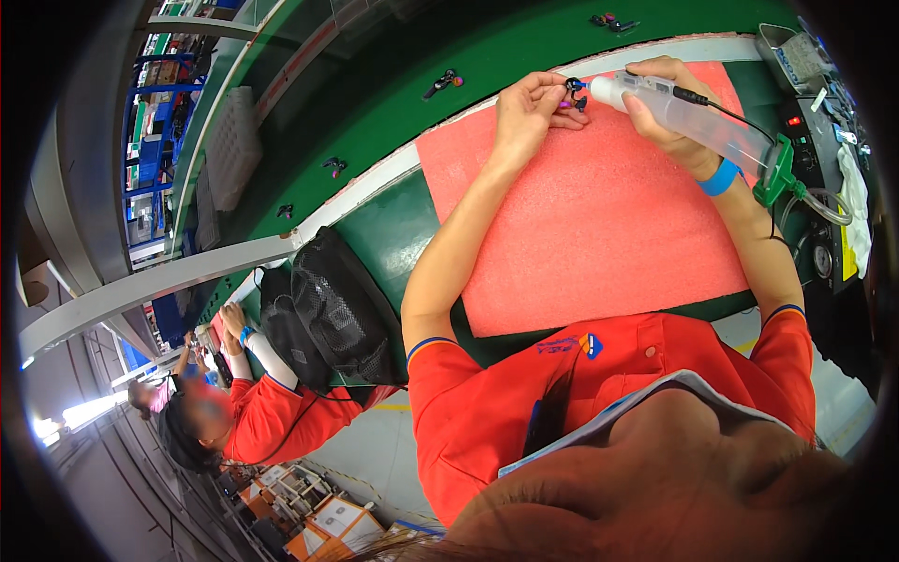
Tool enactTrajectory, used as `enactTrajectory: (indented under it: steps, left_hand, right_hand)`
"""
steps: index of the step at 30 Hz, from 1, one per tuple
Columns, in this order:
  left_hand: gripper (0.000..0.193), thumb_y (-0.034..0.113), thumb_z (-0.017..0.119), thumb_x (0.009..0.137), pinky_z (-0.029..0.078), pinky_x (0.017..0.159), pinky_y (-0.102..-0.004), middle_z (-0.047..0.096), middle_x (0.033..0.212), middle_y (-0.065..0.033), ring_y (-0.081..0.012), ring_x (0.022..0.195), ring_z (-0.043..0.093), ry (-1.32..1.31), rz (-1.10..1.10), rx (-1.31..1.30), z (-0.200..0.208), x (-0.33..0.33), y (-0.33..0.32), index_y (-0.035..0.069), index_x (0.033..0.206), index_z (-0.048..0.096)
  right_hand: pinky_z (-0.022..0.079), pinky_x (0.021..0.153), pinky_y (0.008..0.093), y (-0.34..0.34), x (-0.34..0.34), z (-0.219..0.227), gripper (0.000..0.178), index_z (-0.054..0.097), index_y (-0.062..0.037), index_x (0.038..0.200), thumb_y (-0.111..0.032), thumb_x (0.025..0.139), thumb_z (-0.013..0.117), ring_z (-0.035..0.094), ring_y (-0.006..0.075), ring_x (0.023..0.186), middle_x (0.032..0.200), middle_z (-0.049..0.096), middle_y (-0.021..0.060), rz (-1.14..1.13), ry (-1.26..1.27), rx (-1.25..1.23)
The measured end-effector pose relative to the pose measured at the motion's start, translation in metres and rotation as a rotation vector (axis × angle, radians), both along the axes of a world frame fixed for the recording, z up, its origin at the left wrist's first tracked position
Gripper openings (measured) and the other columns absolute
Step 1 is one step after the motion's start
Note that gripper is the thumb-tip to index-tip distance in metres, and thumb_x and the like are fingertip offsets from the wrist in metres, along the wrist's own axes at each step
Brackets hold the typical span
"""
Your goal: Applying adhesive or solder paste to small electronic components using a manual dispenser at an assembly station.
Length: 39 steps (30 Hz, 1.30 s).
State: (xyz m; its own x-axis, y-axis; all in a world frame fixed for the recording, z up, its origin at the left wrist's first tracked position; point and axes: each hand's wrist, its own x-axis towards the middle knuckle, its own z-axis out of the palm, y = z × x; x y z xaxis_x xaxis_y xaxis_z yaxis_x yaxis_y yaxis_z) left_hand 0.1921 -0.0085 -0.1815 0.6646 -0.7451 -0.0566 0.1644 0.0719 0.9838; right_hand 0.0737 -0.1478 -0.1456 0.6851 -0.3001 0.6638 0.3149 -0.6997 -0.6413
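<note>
My left hand point(526, 117) pinches a small black part point(573, 86) with purple bits on it, above the far edge of the pink foam mat point(599, 225). The part's exact kind is too small to make out. Wrapped around a translucent dispensing syringe point(716, 131), my right hand point(688, 155) holds it tilted, its white front end and blue needle pointing left. The needle tip meets or nearly meets the black part; I cannot tell which. A green cap point(775, 170) with a clear hose closes the syringe's rear, and a black cable runs along its body.
Beyond the mat runs a green conveyor belt point(384, 122) carrying several small black parts point(442, 84). At right stand a black control box point(824, 234) with a gauge and a bin point(788, 58). A black mesh bag point(339, 304) lies left, near a co-worker in red point(281, 421).
</note>
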Motion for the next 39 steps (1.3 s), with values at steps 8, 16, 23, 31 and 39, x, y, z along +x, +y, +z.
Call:
enactTrajectory:
  steps: [8,16,23,31,39]
  left_hand:
    - [0.014,0.0,0.04,0.083,0.053,0.053,-0.0283,0.056,0.076,-0.0175,-0.0232,0.061,0.06,-0.022,-0.005,0.014,0.001,-0.001,0.0,-0.01,0.092,0.045]
    - [0.015,0.001,0.04,0.083,0.053,0.053,-0.0285,0.056,0.076,-0.0175,-0.0233,0.06,0.06,-0.025,-0.003,0.008,0.001,-0.003,0.0,-0.01,0.092,0.046]
    - [0.015,0.001,0.04,0.084,0.053,0.052,-0.0288,0.057,0.076,-0.0174,-0.0233,0.06,0.06,-0.018,-0.002,-0.007,0.0,-0.001,0.0,-0.01,0.092,0.046]
    - [0.015,0.004,0.042,0.083,0.052,0.05,-0.0272,0.058,0.077,-0.0151,-0.0214,0.061,0.06,-0.008,0.034,-0.002,0.008,0.01,-0.004,-0.008,0.09,0.049]
    - [0.012,0.008,0.053,0.075,0.048,0.054,-0.0325,0.058,0.075,-0.0136,-0.026,0.061,0.057,-1.189,0.277,0.619,0.005,0.073,-0.024,0.0,0.084,0.058]
  right_hand:
    - [0.045,0.06,0.0226,0.0,0.002,0.0,0.024,0.053,-0.0018,0.09,-0.009,0.07,0.062,0.056,0.0134,0.066,0.075,0.058,0.0087,0.022,0.048,0.034]
    - [0.044,0.059,0.0223,0.0,0.001,-0.001,0.023,0.053,-0.0016,0.09,-0.009,0.07,0.062,0.055,0.0123,0.065,0.075,0.058,0.0084,0.035,0.052,0.023]
    - [0.044,0.059,0.0222,0.001,0.002,0.0,0.023,0.053,-0.0016,0.091,-0.008,0.071,0.062,0.054,0.0111,0.065,0.075,0.058,0.0076,0.052,0.075,0.055]
    - [0.044,0.059,0.0218,-0.004,0.003,0.006,0.022,0.054,-0.0022,0.09,-0.008,0.071,0.061,0.055,0.0109,0.065,0.078,0.058,0.0065,0.017,-0.014,0.042]
    - [0.045,0.056,0.0204,-0.042,0.005,0.026,0.029,0.05,-0.0023,0.101,-0.01,0.075,0.059,0.057,0.0121,0.064,0.085,0.056,0.0081,-0.023,-0.316,0.452]
